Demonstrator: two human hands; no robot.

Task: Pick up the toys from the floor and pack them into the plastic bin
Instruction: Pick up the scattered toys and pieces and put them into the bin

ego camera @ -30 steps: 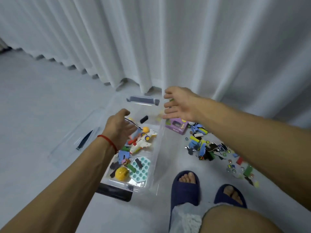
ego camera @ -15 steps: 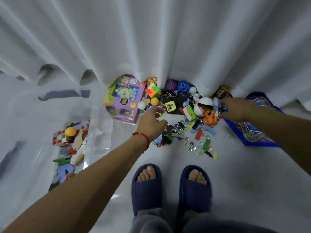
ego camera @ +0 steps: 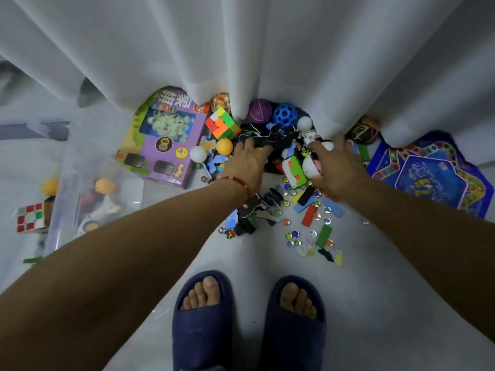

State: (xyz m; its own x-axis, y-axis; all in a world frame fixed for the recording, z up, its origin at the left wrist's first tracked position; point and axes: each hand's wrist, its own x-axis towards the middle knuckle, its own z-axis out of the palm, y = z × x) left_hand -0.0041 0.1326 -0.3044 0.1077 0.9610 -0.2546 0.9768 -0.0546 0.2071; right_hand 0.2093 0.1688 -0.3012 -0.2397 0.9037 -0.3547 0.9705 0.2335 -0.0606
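A heap of toys lies on the floor against the curtain: black flat pieces (ego camera: 270,139), a colourful cube (ego camera: 222,123), an orange ball (ego camera: 224,146), a white ball (ego camera: 198,153), coloured blocks and glass marbles (ego camera: 292,234). My left hand (ego camera: 249,162) reaches into the heap, fingers stretched onto the black pieces. My right hand (ego camera: 338,167) curls round a white round toy (ego camera: 310,167) beside a green toy car (ego camera: 294,170). The clear plastic bin (ego camera: 67,210) stands at the left with a chequered cube (ego camera: 30,218) and other toys inside.
A purple toy box (ego camera: 160,140) lies between bin and heap. A blue game board (ego camera: 434,175) lies at the right. A purple ball (ego camera: 259,111) and a blue holed ball (ego camera: 285,115) sit under the white curtain (ego camera: 267,49). My feet in navy slippers (ego camera: 201,317) stand just behind the heap.
Both hands left the bin and swung right to the toy heap. In the last half second they reached deeper; my right hand moved left and closed on the white toy.
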